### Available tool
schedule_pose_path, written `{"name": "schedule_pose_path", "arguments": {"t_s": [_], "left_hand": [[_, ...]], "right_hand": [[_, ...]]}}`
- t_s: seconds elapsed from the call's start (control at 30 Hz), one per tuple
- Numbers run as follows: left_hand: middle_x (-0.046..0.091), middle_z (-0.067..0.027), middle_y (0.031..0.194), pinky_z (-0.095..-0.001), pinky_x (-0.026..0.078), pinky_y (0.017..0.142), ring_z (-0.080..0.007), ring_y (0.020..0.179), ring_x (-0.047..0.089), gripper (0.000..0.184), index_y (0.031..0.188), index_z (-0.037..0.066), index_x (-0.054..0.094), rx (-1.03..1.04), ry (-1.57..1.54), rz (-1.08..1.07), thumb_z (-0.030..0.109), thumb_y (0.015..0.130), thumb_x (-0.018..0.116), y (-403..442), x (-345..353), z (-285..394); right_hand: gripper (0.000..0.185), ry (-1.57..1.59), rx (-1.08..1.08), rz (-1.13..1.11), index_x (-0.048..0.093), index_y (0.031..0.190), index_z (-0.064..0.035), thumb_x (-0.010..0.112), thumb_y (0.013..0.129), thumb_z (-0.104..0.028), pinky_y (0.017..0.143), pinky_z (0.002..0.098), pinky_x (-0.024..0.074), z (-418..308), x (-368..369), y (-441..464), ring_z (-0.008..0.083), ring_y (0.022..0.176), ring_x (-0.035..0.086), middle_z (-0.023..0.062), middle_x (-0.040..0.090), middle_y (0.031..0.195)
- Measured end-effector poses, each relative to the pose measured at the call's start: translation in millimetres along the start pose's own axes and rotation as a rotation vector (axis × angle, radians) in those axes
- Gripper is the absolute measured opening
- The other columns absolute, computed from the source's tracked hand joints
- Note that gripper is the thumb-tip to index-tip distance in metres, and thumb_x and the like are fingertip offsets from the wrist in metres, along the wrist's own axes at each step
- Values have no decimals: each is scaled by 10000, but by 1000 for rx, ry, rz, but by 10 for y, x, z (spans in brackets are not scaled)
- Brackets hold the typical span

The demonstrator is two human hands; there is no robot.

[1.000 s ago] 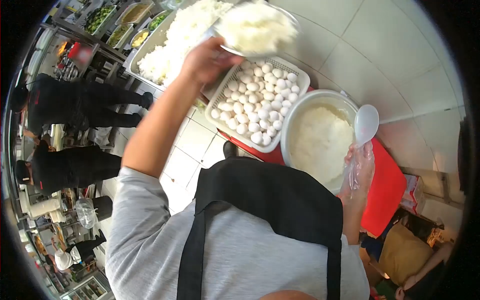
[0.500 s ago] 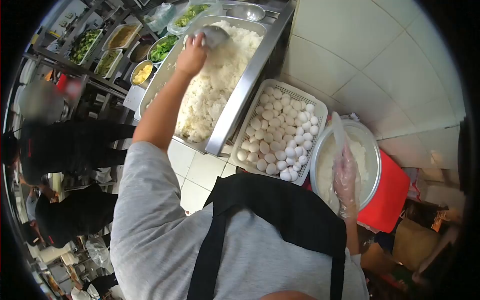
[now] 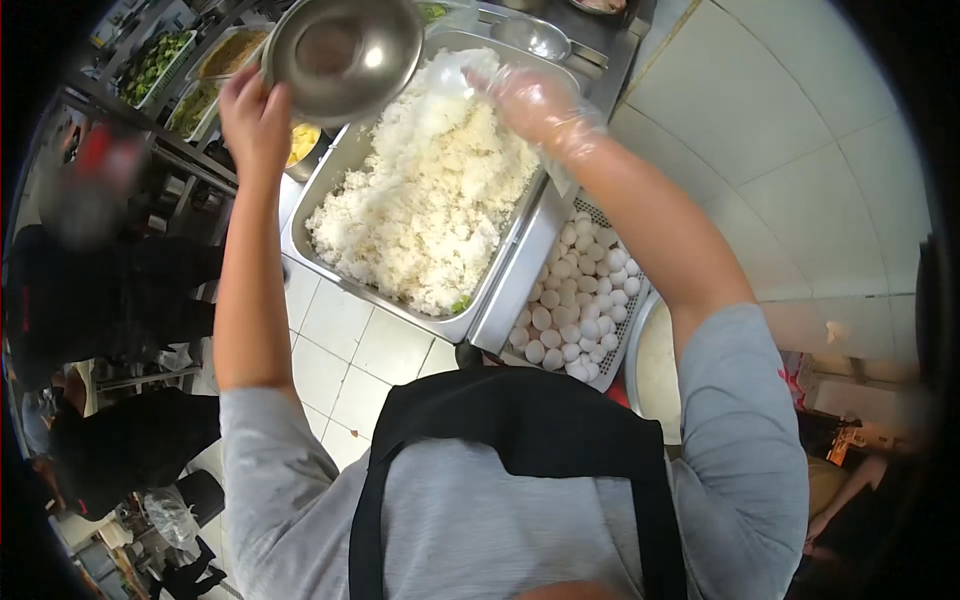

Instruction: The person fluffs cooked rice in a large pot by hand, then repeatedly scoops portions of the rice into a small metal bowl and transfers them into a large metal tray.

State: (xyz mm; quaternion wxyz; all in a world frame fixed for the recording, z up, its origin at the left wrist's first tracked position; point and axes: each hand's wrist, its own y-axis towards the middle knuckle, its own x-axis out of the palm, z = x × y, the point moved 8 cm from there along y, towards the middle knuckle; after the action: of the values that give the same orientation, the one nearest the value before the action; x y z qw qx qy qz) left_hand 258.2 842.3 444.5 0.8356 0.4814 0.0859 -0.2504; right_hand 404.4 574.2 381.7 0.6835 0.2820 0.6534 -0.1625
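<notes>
My left hand (image 3: 256,125) grips the rim of a round metal bowl (image 3: 345,60), lifted over the far left corner of a deep steel tray (image 3: 352,150). White cooked rice (image 3: 425,215) is heaped in that tray, with a green scrap (image 3: 460,304) at its near edge. My right hand (image 3: 535,105), in a clear plastic glove, is over the far right part of the rice. Its fingertips are blurred under the loose plastic, so their closure and any contents cannot be made out.
A white basket of eggs (image 3: 580,300) stands right of the tray, beside a large round container (image 3: 655,370). Another metal bowl (image 3: 532,40) is behind the tray. A pot of yellow pieces (image 3: 303,145) stands left. People in dark clothes (image 3: 130,440) are at left.
My left hand has raised the bowl from the rice, up and leftward. My right hand has left the round container and crossed over to the rice tray.
</notes>
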Motion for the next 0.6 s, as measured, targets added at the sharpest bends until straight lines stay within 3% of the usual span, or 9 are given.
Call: {"name": "schedule_pose_path", "arguments": {"t_s": [0.03,0.07,0.1,0.27,0.33,0.43,0.53,0.6], "left_hand": [[437,-109,1189,-289,432,784,-217,990,515,214,901,2,627,-152,-152,3,150,755,581,-179,-181,-172],[411,-67,1202,-259,451,756,-165,955,531,245,997,-4,607,-427,-367,6,132,795,578,-430,-360,-264],[398,-44,1191,-233,455,681,-130,903,538,266,1043,-33,571,-535,-629,85,106,816,572,-675,-532,-459],[456,3,1079,-267,454,732,-105,859,522,228,1036,-16,548,-848,-541,226,82,830,555,-1654,-1482,-755],[480,-3,1056,-277,454,744,-104,868,523,222,1037,-5,546,-880,-513,275,86,835,547,-1896,-1691,-769],[512,-17,1034,-293,457,757,-108,891,526,225,1051,5,535,-931,-481,333,92,843,535,-2189,-1958,-755],[538,-43,1028,-304,461,766,-120,902,537,230,1065,11,522,-919,-492,338,97,852,521,-2329,-2160,-703],[547,-46,1005,-303,462,763,-122,888,541,217,1055,14,527,-919,-488,349,96,854,518,-2358,-2240,-642]], "right_hand": [[460,-193,-174,5,409,1277,-91,472,823,-134,663,341,495,-158,162,78,238,736,586,119,585,893],[470,-234,-149,-36,395,1287,-93,467,823,-124,651,344,499,-163,221,70,244,745,590,125,585,911],[481,-274,-123,-78,380,1296,-95,461,822,-113,639,348,503,-137,258,-21,249,754,593,132,586,929],[503,-312,-85,-134,343,1324,-97,444,831,-97,630,379,508,457,565,59,267,804,600,151,573,1023],[515,-485,1,-253,327,1332,-96,445,830,-92,646,386,507,559,673,161,277,833,605,162,564,1050],[292,-351,110,-109,539,1115,-84,460,842,-150,624,367,517,607,701,290,253,795,631,142,626,914],[231,-573,-14,-293,580,999,-42,485,821,-154,657,395,507,297,223,223,273,797,625,129,633,802],[179,-441,4,-247,601,898,-33,507,789,-141,645,392,505,209,-86,113,273,768,625,137,628,757]]}}
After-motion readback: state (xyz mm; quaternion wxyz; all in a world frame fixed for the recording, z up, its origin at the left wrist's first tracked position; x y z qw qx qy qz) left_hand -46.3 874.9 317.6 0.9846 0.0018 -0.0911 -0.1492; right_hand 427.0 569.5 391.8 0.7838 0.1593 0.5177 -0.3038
